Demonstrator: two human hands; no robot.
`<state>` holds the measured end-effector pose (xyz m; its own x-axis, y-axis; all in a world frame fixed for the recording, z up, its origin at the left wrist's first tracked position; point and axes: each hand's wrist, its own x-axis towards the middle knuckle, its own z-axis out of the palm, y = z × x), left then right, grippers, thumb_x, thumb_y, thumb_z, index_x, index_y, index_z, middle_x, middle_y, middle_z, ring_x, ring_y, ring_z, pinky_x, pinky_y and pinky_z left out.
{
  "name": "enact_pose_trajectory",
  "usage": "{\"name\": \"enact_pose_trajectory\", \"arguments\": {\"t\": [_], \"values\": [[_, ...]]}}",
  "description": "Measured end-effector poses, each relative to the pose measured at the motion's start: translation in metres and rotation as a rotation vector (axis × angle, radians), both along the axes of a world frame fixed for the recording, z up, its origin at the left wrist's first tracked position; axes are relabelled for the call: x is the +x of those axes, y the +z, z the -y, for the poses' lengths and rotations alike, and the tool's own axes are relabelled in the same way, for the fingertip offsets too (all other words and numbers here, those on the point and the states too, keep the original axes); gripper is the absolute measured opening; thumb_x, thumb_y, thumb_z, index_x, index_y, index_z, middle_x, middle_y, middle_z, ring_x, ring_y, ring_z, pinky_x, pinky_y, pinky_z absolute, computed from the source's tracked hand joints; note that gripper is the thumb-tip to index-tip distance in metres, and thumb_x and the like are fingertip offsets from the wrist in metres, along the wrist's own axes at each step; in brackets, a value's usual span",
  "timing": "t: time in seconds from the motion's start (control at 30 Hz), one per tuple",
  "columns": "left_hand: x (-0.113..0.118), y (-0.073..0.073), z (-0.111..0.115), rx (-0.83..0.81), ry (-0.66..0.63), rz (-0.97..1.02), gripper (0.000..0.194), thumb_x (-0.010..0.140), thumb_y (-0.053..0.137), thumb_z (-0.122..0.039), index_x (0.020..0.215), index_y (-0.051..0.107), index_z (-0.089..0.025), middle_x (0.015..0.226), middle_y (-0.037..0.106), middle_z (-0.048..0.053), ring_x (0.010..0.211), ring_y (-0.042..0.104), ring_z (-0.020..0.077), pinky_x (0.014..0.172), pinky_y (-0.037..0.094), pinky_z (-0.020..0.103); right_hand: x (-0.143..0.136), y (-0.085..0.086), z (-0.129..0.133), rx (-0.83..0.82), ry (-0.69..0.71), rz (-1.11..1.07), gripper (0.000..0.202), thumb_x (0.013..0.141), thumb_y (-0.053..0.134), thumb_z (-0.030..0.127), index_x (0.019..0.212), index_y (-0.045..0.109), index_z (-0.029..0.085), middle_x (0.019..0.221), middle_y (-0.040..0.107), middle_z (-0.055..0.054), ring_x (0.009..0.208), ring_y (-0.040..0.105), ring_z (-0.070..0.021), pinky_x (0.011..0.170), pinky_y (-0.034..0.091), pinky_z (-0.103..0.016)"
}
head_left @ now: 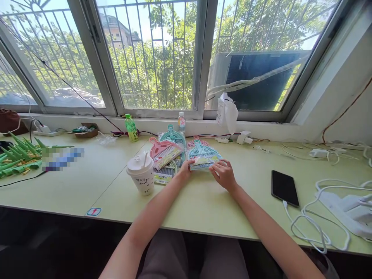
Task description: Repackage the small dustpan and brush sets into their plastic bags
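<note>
A teal packaged dustpan-and-brush set (203, 152) lies between my two hands, over a pink one at the back of the table. My left hand (186, 169) grips its lower left corner. The fingers of my right hand (223, 171) are bent against its lower right edge. Left of it, more packaged sets are piled: a pink one (162, 152) on top, a teal one (172, 133) behind, and a grey one (165, 171) in front, partly covered. A white lidded cup with a straw (142, 174) stands beside the pile.
A green bottle (131, 128) and a clear bottle (181, 121) stand near the window. At the right are a black phone (285, 187), white cables and a power strip (343, 213). Green plastic pieces (21, 157) and a small cardboard box (85, 130) are at the left.
</note>
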<state>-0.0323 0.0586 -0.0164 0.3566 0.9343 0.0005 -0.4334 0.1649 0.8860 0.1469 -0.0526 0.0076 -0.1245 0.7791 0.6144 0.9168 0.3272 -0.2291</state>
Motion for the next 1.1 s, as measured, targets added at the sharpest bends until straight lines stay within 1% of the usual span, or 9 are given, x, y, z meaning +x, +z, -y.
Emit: {"name": "enact_pose_trajectory", "arguments": {"t": [0.13,0.23,0.3,0.43,0.57,0.67,0.8,0.93,1.1], "values": [[-0.005,0.01,0.001,-0.121,0.04,0.093,0.034,0.061,0.068,-0.002,0.09,0.059,-0.018,0.086,0.074,0.004,0.098,0.072,0.0237,0.093,0.057,0.038,0.002,-0.007,-0.01,-0.156,-0.088,-0.136,0.043,0.1,0.039,0.042,0.085,0.073,0.022,0.088,0.078,-0.009,0.088,0.068,-0.0238,0.102,0.037,-0.042],[-0.008,0.015,0.008,-0.086,-0.017,0.12,0.044,0.061,0.071,-0.002,0.1,0.057,-0.018,0.098,0.075,0.006,0.104,0.071,0.0249,0.098,0.055,0.041,0.001,-0.017,-0.02,-0.287,-0.023,-0.505,0.041,0.095,0.043,0.052,0.1,0.072,0.024,0.09,0.079,-0.006,0.082,0.068,-0.0234,0.086,0.046,-0.038],[-0.007,0.015,0.014,-0.036,-0.071,0.103,0.049,0.06,0.076,-0.005,0.104,0.058,-0.017,0.102,0.075,0.007,0.105,0.071,0.0254,0.099,0.054,0.042,0.0,-0.02,-0.025,-0.287,0.018,-0.752,0.046,0.089,0.05,0.061,0.104,0.07,0.022,0.082,0.078,-0.006,0.076,0.066,-0.0225,0.076,0.048,-0.035],[-0.002,0.013,0.023,0.05,-0.181,0.091,0.059,0.056,0.086,-0.012,0.109,0.06,-0.016,0.108,0.075,0.01,0.104,0.071,0.0239,0.104,0.05,0.041,0.003,-0.019,-0.029,-0.19,-0.01,-1.039,0.05,0.073,0.064,0.07,0.077,0.066,0.02,0.064,0.07,-0.005,0.061,0.055,-0.0179,0.065,0.045,-0.033],[0.001,0.012,0.029,0.126,-0.247,0.039,0.072,0.054,0.093,-0.022,0.117,0.06,-0.017,0.117,0.073,0.012,0.113,0.068,0.0285,0.106,0.048,0.044,0.008,-0.019,-0.028,-0.108,-0.157,-1.206,0.046,0.066,0.068,0.067,0.068,0.062,0.022,0.069,0.071,-0.006,0.061,0.054,-0.017,0.062,0.044,-0.033],[0.003,0.015,0.033,0.191,-0.228,0.05,0.085,0.056,0.093,-0.027,0.131,0.053,-0.022,0.124,0.07,0.011,0.121,0.064,0.0299,0.108,0.047,0.045,0.011,-0.023,-0.029,-0.144,-0.247,-1.343,0.044,0.063,0.067,0.067,0.066,0.059,0.023,0.076,0.073,-0.009,0.063,0.059,-0.0188,0.059,0.044,-0.033],[0.005,0.022,0.039,0.226,-0.174,0.11,0.097,0.057,0.093,-0.027,0.141,0.044,-0.028,0.133,0.065,0.008,0.127,0.061,0.0272,0.11,0.047,0.042,0.011,-0.028,-0.033,-0.229,-0.116,-1.437,0.043,0.062,0.068,0.067,0.069,0.056,0.026,0.075,0.071,-0.008,0.074,0.068,-0.0242,0.062,0.05,-0.035],[0.004,0.027,0.04,0.255,-0.157,0.104,0.098,0.054,0.095,-0.028,0.139,0.046,-0.028,0.136,0.063,0.009,0.128,0.06,0.0282,0.109,0.048,0.042,0.002,-0.028,-0.036,-0.239,0.115,-1.446,0.048,0.06,0.077,0.064,0.085,0.064,0.025,0.088,0.075,-0.006,0.089,0.071,-0.0251,0.08,0.056,-0.039],[-0.001,0.021,0.027,0.124,-0.175,0.009,0.077,0.061,0.093,-0.041,0.127,0.057,-0.024,0.121,0.068,0.01,0.117,0.065,0.028,0.102,0.053,0.047,-0.003,-0.025,-0.032,-0.262,0.211,-1.557,0.056,0.053,0.087,0.053,0.094,0.06,0.026,0.1,0.075,-0.006,0.097,0.072,-0.0254,0.091,0.058,-0.042]]}}
